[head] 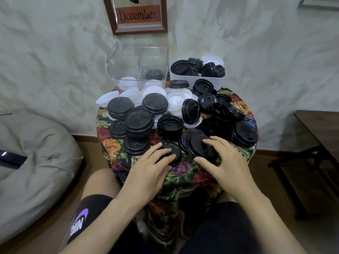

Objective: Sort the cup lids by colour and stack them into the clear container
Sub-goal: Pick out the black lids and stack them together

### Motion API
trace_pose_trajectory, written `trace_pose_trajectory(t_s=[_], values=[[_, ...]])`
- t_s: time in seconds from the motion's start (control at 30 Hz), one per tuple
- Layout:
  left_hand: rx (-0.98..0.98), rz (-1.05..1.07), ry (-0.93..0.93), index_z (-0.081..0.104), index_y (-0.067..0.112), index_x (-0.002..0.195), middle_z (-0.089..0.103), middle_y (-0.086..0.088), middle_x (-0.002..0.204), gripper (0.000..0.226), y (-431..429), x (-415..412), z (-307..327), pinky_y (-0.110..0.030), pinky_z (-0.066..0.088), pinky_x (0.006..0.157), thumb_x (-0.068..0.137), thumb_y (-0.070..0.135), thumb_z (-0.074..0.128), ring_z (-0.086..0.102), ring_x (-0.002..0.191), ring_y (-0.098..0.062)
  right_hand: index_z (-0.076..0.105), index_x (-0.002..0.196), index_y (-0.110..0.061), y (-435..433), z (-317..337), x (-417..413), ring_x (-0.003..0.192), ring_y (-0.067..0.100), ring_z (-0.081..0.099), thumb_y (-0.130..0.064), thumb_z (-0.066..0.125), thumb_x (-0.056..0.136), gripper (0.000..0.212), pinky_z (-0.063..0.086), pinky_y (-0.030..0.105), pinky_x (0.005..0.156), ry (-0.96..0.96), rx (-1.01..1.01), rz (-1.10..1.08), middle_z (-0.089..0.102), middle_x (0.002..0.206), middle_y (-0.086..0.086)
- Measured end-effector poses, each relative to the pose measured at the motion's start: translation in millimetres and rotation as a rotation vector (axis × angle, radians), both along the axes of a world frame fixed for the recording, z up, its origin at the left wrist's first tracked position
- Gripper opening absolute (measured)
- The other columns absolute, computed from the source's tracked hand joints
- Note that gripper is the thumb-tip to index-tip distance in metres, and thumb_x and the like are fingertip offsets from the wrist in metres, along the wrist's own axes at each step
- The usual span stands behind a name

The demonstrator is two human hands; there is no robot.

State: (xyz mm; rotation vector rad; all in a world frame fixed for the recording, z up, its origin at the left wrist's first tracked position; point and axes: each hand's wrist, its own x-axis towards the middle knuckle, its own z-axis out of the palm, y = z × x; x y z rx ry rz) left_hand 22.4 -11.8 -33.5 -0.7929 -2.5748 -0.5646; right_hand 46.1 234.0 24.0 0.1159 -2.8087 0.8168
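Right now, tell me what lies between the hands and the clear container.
Head view: black lids and white lids heaped on the floral cloth fill the stretch from the left hand and right hand to the clear container.

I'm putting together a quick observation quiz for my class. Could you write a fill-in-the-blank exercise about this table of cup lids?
1. The lids under the left hand and right hand are ____.
2. The stack in the left compartment of the clear container is ____.
3. The white tub sits to the ____ of the clear container.
4. The framed picture reads ____.
Missing words: black; white; right; December.
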Motion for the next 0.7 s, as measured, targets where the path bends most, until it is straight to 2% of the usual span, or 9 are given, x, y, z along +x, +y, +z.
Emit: trace_pose_trajectory(t_s=[0.2, 0.3, 0.37, 0.43, 0.57, 0.7], values=[[0.063, -0.05, -0.019, 0.069, 0.023, 0.128, 0.059, 0.005, 0.142, 0.035, -3.0, 1.5, -3.6, -0.033, 0.04, 0.116, 0.1, 0.041, 0.06, 0.044, 0.145, -0.018, 0.048, 0.148, -0.038, -1.5, -16.6, 5.9, 0.148, 0.009, 0.032, -0.058, 0.065, 0.091, 0.063, 0.034, 0.038, 0.115, -0.022, -0.051, -0.012, 0.033, 0.161, -0.017], [0.079, 0.013, -0.065, 0.06, 0.024, 0.142, 0.05, 0.006, 0.152, 0.056, -5.9, 1.3, -2.1, -0.032, 0.038, 0.115, 0.095, 0.055, 0.06, 0.041, 0.145, -0.016, 0.048, 0.148, -0.038, 0.4, -18.4, 6.5, 0.145, 0.005, 0.033, -0.054, 0.066, 0.091, 0.061, 0.036, 0.037, 0.112, -0.016, -0.091, -0.019, 0.031, 0.161, -0.019], [0.081, 0.086, -0.102, 0.051, 0.025, 0.15, 0.043, 0.007, 0.158, 0.07, -7.5, 3.1, -1.5, -0.029, 0.034, 0.114, 0.092, 0.063, 0.058, 0.037, 0.146, -0.011, 0.049, 0.147, -0.038, -0.2, -19.5, 11.3, 0.14, -0.003, 0.032, -0.054, 0.067, 0.091, 0.061, 0.035, 0.032, 0.11, 0.006, -0.124, -0.01, 0.033, 0.159, -0.021], [0.081, 0.144, -0.143, 0.044, 0.026, 0.155, 0.039, 0.008, 0.162, 0.076, -7.1, 5.5, -3.1, -0.028, 0.03, 0.116, 0.092, 0.067, 0.054, 0.031, 0.147, -0.006, 0.049, 0.146, -0.041, -2.3, -20.1, 16.9, 0.14, -0.007, 0.03, -0.058, 0.065, 0.09, 0.06, 0.031, 0.028, 0.11, 0.01, -0.126, 0.018, 0.035, 0.157, -0.024], [0.111, 0.166, -0.184, 0.048, 0.025, 0.153, 0.048, 0.012, 0.155, 0.077, -4.5, 8.3, -5.7, -0.026, 0.027, 0.119, 0.091, 0.07, 0.053, 0.035, 0.148, -0.008, 0.051, 0.143, -0.044, -10.0, -19.5, 21.0, 0.142, -0.005, 0.031, -0.068, 0.06, 0.086, 0.063, 0.03, 0.025, 0.111, -0.025, -0.089, 0.099, 0.037, 0.154, -0.028], [0.133, 0.122, -0.2, 0.053, 0.025, 0.149, 0.053, 0.012, 0.149, 0.083, -6.8, 9.7, -6.4, -0.027, 0.03, 0.116, 0.087, 0.08, 0.049, 0.041, 0.142, -0.008, 0.057, 0.139, -0.041, -20.0, -22.7, 21.4, 0.139, -0.003, 0.035, -0.077, 0.058, 0.084, 0.066, 0.03, 0.025, 0.11, 0.044, -0.087, 0.101, 0.042, 0.147, -0.027]])
